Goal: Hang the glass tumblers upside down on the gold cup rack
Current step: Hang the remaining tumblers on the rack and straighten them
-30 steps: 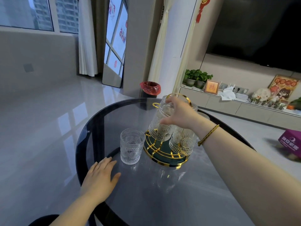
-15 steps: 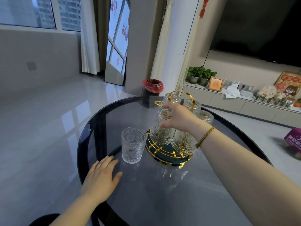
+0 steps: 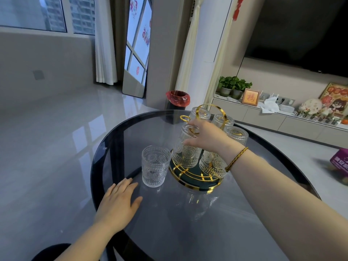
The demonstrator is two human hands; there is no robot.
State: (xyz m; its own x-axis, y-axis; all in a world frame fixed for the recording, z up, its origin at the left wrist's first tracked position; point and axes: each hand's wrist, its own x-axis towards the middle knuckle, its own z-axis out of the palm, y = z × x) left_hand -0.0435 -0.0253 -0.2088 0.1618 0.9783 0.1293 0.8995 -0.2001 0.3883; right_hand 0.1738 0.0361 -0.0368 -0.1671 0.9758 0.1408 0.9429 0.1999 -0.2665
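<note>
The gold cup rack (image 3: 195, 182) with a dark green base stands at the middle of the round glass table (image 3: 105, 147). Several patterned glass tumblers hang upside down on it, such as one at the back (image 3: 200, 113) and one at the front right (image 3: 212, 164). My right hand (image 3: 207, 136) holds the front-left inverted tumbler (image 3: 185, 153), which sits low on its peg above the base. One more tumbler (image 3: 155, 165) stands upright on the table just left of the rack. My left hand (image 3: 120, 202) lies flat on the glass near it, fingers apart, holding nothing.
The table's dark rim curves close on the left side. Behind the table stands a bin with a red liner (image 3: 178, 98). A low cabinet (image 3: 263, 117) with plants and ornaments runs along the right wall. A purple box (image 3: 339, 162) lies on the floor.
My right hand has lowered the inverted tumbler down onto the rack's front-left peg. My left hand has stayed flat on the table.
</note>
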